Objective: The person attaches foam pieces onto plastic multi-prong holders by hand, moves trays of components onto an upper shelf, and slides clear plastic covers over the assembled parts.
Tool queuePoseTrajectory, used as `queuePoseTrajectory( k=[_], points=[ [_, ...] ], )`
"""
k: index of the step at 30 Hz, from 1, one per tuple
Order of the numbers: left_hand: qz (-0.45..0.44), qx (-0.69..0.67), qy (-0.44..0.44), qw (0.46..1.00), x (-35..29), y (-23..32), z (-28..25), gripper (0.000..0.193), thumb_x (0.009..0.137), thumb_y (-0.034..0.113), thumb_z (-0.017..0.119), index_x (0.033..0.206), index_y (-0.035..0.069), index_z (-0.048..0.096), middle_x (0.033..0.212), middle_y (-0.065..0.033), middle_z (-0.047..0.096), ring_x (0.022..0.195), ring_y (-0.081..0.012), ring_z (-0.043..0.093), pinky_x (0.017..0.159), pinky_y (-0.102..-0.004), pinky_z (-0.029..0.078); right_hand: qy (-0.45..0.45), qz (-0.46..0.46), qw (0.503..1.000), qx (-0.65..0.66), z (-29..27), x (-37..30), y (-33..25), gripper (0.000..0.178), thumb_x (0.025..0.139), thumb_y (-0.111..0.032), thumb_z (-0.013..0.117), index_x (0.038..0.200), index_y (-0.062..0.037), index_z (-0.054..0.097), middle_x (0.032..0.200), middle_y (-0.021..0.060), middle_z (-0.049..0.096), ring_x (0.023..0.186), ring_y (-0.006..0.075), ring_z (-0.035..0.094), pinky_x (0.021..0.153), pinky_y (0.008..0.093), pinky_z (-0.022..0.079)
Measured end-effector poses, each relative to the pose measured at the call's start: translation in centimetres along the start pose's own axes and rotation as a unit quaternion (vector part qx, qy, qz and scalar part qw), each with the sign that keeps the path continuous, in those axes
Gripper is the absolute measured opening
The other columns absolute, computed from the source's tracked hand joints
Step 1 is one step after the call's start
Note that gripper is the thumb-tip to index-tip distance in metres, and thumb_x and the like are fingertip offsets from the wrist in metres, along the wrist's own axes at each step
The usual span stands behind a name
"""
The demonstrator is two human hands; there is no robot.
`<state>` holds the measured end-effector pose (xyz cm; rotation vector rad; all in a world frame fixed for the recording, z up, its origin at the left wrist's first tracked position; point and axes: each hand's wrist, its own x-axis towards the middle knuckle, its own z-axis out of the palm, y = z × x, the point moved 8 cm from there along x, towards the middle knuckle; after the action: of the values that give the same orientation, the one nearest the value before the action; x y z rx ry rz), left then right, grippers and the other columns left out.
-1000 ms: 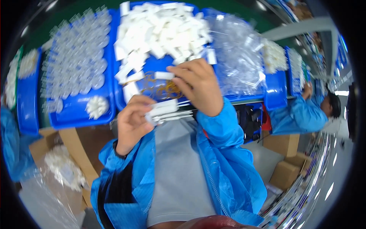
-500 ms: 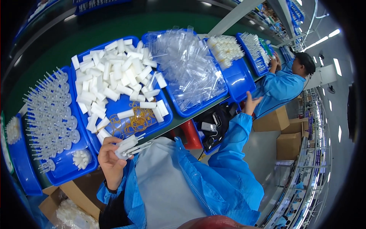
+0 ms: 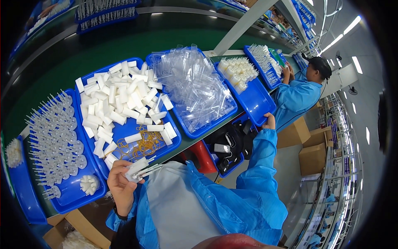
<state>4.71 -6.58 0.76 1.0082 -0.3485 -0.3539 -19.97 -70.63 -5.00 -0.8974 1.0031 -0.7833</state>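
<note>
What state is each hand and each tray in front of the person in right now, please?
Left hand: fingers closed round a small bundle of white pieces.
Right hand: stretched out, resting on the edge of the far blue tray.
Tray of white blocks: heaped, with rubber bands loose at its near side.
Tray of clear plastic pieces: piled full.
Tray of pin-like parts: filled, parts in rows.
</note>
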Motion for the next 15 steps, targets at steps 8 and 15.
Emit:
queuePoseTrajectory(
  k=[8,15],
  points=[
    [0.002,-0.013,-0.003,1.000,0.3,-0.2,-0.2,0.042,0.076,0.022,0.071,0.106,0.005,0.048,0.109,-0.0099,0.045,0.090,-0.0207,0.059,0.062,-0.0274,0.055,0.029,-0.059,0.997,0.051,2.7,-5.7,-2.5,0.043,0.065,-0.004,0.047,0.108,-0.0002,0.052,0.104,0.0158,0.060,0.094,0.0342,0.058,0.086,0.0472,0.048],
    [0.001,-0.030,0.010,0.999,0.0,-0.3,-0.4,0.042,0.075,0.019,0.072,0.105,0.003,0.048,0.109,-0.0119,0.045,0.087,-0.0224,0.060,0.064,-0.0309,0.056,-0.007,-0.124,0.988,0.087,4.3,-8.5,-5.5,0.044,0.068,-0.002,0.048,0.112,0.0000,0.050,0.108,0.0156,0.059,0.097,0.0336,0.058,0.088,0.0481,0.047]
  ],
)
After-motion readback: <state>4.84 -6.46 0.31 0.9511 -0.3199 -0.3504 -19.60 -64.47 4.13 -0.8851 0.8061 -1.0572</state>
